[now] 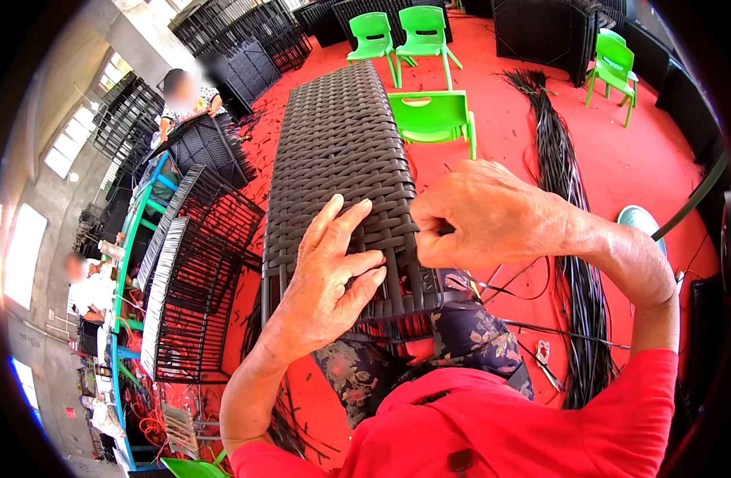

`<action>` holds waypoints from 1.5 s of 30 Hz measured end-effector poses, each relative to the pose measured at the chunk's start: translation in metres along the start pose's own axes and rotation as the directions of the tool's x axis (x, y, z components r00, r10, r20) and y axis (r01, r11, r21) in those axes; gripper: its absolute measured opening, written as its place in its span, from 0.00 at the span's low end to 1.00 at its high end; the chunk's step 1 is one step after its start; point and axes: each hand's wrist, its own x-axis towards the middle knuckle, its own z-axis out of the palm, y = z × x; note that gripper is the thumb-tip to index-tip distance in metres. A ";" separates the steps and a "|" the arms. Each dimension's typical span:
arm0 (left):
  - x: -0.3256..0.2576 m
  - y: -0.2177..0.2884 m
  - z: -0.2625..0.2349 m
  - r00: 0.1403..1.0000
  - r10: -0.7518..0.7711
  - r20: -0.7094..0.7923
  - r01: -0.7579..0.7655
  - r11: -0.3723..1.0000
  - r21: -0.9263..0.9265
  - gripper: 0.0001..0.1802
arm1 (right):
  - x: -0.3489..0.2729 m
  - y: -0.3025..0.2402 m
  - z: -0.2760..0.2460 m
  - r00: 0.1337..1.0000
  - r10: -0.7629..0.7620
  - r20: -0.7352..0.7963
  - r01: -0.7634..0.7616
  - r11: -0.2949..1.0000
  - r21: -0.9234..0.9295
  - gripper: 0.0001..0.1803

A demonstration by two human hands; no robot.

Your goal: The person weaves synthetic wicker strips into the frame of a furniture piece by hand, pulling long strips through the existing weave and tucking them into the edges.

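A long dark woven wicker panel (pixel 342 135) lies in front of me, its near end resting over my knees. My left hand (pixel 334 271) lies flat on the near end of the weave, fingers spread and pressing on the strips. My right hand (pixel 481 215) is closed at the panel's right edge, pinching a dark wicker strip (pixel 541 328) that trails off to the right. My red sleeves and flowered trousers fill the bottom of the view.
A long bundle of dark wicker strips (pixel 568 215) lies on the red floor at right, with pliers (pixel 545 358) near it. Several green plastic chairs (pixel 433 115) stand beyond the panel. Unwoven metal frames (pixel 194 279) are stacked at left; two other people work there.
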 end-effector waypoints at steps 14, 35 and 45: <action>-0.005 -0.013 -0.006 0.976 -0.164 -0.147 0.107 0.937 -0.334 0.05 | -0.013 0.018 0.015 0.998 0.038 -0.043 -0.026 0.964 0.266 0.10; -0.044 -0.014 -0.020 0.947 -0.178 -0.266 0.147 0.980 -0.131 0.05 | 0.046 -0.013 0.025 0.926 -0.016 0.376 -0.210 0.807 0.552 0.22; -0.035 0.001 -0.013 0.970 -0.113 -0.217 0.151 0.974 0.170 0.08 | 0.049 -0.017 0.014 0.879 -0.021 0.476 -0.147 0.938 0.314 0.16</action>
